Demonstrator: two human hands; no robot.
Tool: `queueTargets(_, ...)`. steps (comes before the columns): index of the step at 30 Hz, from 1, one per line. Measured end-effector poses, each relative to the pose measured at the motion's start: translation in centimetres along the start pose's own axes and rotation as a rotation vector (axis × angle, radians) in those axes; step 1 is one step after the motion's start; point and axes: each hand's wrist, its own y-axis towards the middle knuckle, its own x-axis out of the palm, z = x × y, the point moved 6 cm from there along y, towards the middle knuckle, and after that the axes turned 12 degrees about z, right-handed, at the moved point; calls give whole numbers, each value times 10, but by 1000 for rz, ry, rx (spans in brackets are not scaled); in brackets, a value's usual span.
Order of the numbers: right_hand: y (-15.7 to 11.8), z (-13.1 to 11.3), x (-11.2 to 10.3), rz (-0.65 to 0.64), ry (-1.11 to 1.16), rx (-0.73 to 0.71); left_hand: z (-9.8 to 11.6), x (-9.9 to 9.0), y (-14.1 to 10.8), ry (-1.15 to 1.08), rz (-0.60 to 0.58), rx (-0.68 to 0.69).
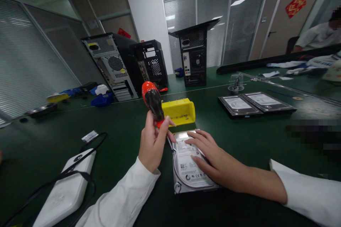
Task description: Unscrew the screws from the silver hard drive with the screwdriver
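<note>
A red and black screwdriver point(153, 103) stands tilted over the hard drive, its handle upward. My left hand point(153, 143) pinches it low on the handle, near the drive's upper left corner. The silver hard drive point(185, 165) lies label up on the green table point(119, 124). Across the drive's right side rests my right hand point(210, 152), palm down with its fingers spread, holding nothing. Just beyond the drive is a yellow bin point(179, 111) with small dark bits inside, perhaps screws.
Two more hard drives point(254, 103) lie at the right, near a clear plastic dome point(236, 83). Computer cases point(193, 56) stand at the back. A white power bank point(66, 188) with a black cable is at left. A person point(317, 37) sits at the far right.
</note>
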Motion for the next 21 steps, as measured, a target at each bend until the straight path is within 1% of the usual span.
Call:
queueTargets(6, 0, 2, 2, 13, -24, -16, 1, 0, -2, 15, 12, 14)
queueTargets(12, 0, 4, 4, 12, -33, -17, 2, 2, -6, 67, -12, 35)
queueTargets(21, 0, 4, 4, 13, -32, -23, 7, 2, -6, 136, 14, 75)
